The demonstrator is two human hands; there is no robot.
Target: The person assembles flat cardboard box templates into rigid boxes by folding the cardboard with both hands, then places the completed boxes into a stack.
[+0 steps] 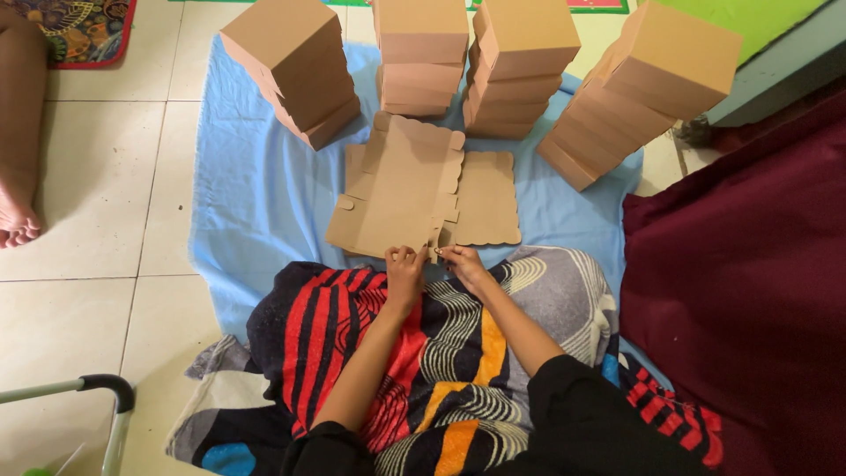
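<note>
Cardboard box blank (401,198) (flat, brown) is laid on the blue cloth (256,194), its near edge pinched by the left hand (405,267) and right hand (460,262); stacks of folded boxes (423,53) are ranged beyond it.

Stacked boxes (520,66) — blue cloth (256,203).

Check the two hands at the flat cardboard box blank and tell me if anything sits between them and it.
Nothing visible does. The left hand and right hand both already touch the near edge of the flat cardboard blank lying on the blue cloth.
</note>
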